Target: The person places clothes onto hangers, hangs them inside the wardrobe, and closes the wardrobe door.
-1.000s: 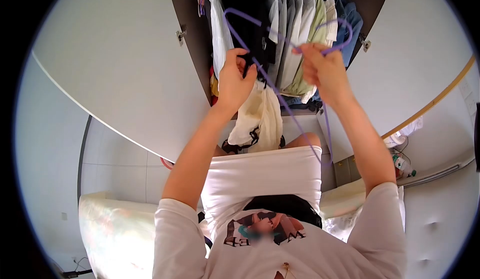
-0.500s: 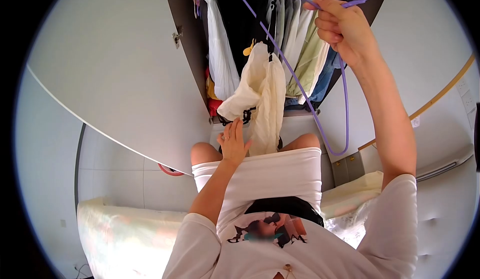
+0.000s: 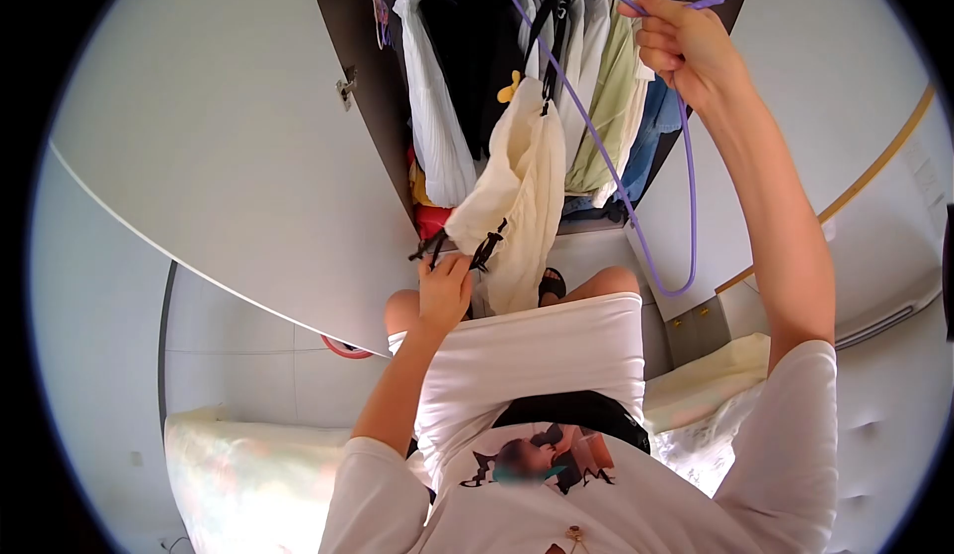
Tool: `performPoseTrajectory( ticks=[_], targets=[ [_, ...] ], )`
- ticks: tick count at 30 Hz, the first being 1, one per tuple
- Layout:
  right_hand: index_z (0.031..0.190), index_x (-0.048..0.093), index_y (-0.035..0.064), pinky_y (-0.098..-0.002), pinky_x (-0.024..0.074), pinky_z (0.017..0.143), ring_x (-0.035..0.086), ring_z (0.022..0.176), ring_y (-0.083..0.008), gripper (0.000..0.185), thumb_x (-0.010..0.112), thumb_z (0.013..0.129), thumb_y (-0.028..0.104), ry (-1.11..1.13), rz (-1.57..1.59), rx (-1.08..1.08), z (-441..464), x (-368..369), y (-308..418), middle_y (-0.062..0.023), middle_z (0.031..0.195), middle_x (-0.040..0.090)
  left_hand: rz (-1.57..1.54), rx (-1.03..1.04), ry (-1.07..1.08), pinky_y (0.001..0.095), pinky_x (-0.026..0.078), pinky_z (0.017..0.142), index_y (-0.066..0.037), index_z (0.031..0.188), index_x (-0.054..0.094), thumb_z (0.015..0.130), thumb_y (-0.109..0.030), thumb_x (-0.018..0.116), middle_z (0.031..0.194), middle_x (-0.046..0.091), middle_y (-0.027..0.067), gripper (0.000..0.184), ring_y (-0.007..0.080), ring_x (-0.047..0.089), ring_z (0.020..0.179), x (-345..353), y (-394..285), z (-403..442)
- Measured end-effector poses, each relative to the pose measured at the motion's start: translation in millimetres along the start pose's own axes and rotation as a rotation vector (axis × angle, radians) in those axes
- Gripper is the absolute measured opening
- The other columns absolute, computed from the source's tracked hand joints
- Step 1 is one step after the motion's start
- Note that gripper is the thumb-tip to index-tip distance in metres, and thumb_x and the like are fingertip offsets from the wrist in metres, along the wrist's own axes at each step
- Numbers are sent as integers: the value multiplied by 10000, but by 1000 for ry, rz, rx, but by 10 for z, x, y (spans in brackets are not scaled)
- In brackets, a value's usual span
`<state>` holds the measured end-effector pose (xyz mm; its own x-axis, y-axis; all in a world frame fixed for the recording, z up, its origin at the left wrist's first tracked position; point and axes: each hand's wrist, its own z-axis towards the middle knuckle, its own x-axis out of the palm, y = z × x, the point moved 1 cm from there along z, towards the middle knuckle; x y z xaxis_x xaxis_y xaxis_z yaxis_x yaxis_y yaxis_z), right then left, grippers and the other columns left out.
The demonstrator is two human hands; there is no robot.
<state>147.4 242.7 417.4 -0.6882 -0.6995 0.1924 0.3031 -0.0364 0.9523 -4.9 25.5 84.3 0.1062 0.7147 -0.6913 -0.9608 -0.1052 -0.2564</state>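
My right hand (image 3: 686, 47) is raised at the upper right, closed on the purple hanger (image 3: 594, 135) near its hook. From the hanger's upper bar, by its black straps, hangs a cream garment (image 3: 527, 186) with a small yellow piece (image 3: 510, 87) at its top. Black cords (image 3: 487, 248) dangle at the garment's lower left edge. My left hand (image 3: 445, 291) is low, just left of the garment, its fingers curled at the black cords. What those fingertips hold is partly hidden.
An open wardrobe holds a white shirt (image 3: 432, 97), black clothes (image 3: 472, 52), a green garment (image 3: 604, 117) and denim (image 3: 658, 122). Its white doors (image 3: 219, 157) stand open on both sides. A pale bedspread (image 3: 258, 465) lies at the lower left.
The cream garment now hangs higher and more stretched out. My left hand has moved down from the hanger to the black cords, while my right hand has lifted the hanger up and right.
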Motion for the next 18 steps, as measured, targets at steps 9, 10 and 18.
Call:
performPoseTrajectory(
  ticks=[9, 10, 18],
  targets=[
    [789, 483, -68, -213, 183, 362, 255, 433, -58, 132, 488, 846, 51, -272, 131, 56, 251, 116, -667, 7, 565, 341, -256, 302, 269, 375, 359, 708, -72, 727, 547, 706, -91, 621, 666, 574, 60, 79, 235, 538, 616, -909, -970, 475],
    [786, 482, -63, -219, 195, 360, 265, 433, -66, 122, 492, 839, 46, -287, 101, 48, 282, 166, -751, -5, 576, 361, -264, 303, 272, 375, 359, 708, -72, 727, 547, 706, -91, 621, 666, 574, 60, 79, 235, 538, 615, -933, -1122, 560],
    [748, 477, -9, -248, 246, 368, 315, 442, -92, 108, 498, 825, 63, -272, -113, 75, 148, 520, -1278, -14, 585, 394, -615, -108, 293, 277, 358, 643, -12, 725, 564, 757, -113, 629, 594, 546, 69, 124, 157, 476, 536, -843, -1333, 1092]
  ],
)
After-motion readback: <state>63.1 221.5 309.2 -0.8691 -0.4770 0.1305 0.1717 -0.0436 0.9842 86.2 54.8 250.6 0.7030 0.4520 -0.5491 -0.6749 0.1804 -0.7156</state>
